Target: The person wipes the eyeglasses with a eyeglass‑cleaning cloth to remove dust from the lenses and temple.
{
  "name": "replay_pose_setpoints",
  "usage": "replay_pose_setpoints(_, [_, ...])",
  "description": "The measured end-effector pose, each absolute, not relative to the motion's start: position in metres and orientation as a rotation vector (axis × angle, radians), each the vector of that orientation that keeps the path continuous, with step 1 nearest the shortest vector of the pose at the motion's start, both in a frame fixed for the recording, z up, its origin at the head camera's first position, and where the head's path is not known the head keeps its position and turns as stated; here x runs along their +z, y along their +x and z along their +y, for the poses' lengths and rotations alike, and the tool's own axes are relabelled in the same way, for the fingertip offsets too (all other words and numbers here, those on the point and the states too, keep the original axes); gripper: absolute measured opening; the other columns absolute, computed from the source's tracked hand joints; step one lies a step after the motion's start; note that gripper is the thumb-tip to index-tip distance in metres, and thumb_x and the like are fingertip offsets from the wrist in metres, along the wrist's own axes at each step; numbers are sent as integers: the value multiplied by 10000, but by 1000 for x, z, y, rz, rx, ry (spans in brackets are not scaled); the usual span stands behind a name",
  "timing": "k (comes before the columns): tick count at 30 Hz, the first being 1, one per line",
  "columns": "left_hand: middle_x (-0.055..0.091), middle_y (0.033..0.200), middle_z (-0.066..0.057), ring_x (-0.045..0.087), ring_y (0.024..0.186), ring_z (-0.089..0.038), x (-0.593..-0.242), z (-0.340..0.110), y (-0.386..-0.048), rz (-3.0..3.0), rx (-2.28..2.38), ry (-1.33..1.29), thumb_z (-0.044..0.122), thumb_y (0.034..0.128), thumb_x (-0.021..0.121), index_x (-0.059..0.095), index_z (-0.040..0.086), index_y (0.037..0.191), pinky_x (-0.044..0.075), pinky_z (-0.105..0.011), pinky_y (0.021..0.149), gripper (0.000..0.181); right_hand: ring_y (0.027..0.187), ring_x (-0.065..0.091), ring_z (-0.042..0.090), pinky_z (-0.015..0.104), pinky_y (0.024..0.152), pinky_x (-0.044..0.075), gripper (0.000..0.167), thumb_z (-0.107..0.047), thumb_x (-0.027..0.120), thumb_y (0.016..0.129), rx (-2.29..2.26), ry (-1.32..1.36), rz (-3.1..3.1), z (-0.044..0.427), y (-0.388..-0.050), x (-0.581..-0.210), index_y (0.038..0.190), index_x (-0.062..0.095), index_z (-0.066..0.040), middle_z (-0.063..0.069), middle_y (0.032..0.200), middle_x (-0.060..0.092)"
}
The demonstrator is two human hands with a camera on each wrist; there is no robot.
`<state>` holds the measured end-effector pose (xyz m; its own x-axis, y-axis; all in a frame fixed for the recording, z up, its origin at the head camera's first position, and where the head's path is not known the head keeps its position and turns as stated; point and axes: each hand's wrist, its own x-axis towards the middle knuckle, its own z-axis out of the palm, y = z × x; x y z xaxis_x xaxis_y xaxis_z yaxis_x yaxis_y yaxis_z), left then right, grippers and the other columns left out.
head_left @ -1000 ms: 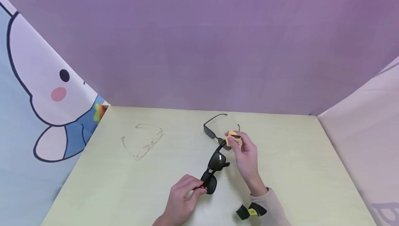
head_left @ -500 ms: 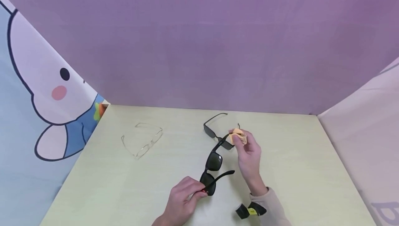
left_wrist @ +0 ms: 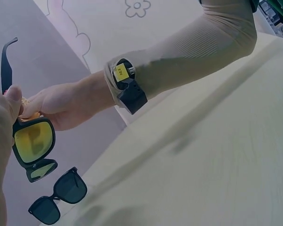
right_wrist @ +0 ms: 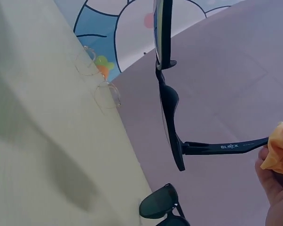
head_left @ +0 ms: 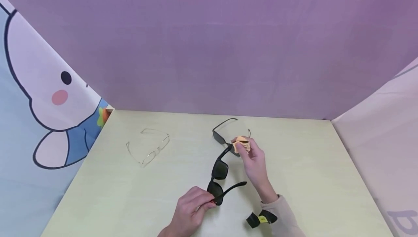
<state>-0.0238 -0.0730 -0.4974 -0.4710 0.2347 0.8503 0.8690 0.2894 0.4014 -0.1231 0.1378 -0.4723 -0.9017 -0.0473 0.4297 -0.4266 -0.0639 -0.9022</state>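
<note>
A pair of black sunglasses (head_left: 220,170) is held above the table between both hands, lenses one above the other in the head view. My left hand (head_left: 189,209) pinches the frame at the nearer end, by the hinge; the temple there sticks out to the right. Fingers of my right hand (head_left: 255,164) pinch a crumpled orange cloth (head_left: 242,147) around the end of the far temple. In the right wrist view that temple (right_wrist: 212,148) bears white lettering and runs into the cloth (right_wrist: 279,150). The left wrist view shows a lens (left_wrist: 34,141) with yellow reflections.
A second pair of sunglasses (head_left: 218,137) lies on the table behind the right hand, partly covered by it. Thin wire-framed glasses (head_left: 158,150) lie unfolded at the left. A black device with a yellow label (head_left: 262,219) sits at the right sleeve. A purple wall (head_left: 209,48) rises behind.
The right hand with the cloth has shifted right along the temple end, then back left. The sunglasses have turned slightly, and their near temple now shows longer, pointing right. The left hand stays nearly in place.
</note>
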Motion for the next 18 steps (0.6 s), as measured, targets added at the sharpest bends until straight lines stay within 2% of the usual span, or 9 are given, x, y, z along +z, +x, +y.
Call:
replay_pose_setpoints(7, [696,812,-41,622,723,-126,-496,-74,-22,-1872,-1186,-980,198,991,675,722,33,893,525,-174,664,197,1022,655,89,185,857,554,190,13,578,1029,2088,427,-1982,134,-124,-479,1202,620,82,5,1124,712])
replay_pose_setpoints(13, [698,825,-38,624,737,-122,-497,-74,-21,-1884,-1206,-971,206,987,679,720,41,899,526,-164,681,191,1102,677,91,199,949,542,233,-11,538,1055,2141,466,-1964,130,-120,-486,1228,580,140,-17,1132,739])
replay_pose_setpoints(15, [699,835,-32,625,747,-117,-497,-73,-22,-1887,-1211,-978,205,985,687,720,48,909,526,-160,692,177,1123,683,87,202,973,536,230,5,528,1055,2144,484,-1958,129,-119,-489,1226,586,147,8,1129,753])
replay_pose_setpoints(18, [702,844,-30,628,755,-113,-496,-72,-23,-1871,-1191,-999,190,979,700,721,51,918,528,-158,704,153,1118,685,79,194,946,543,188,35,537,1040,2118,503,-1978,127,-119,-493,1185,618,124,120,1123,754])
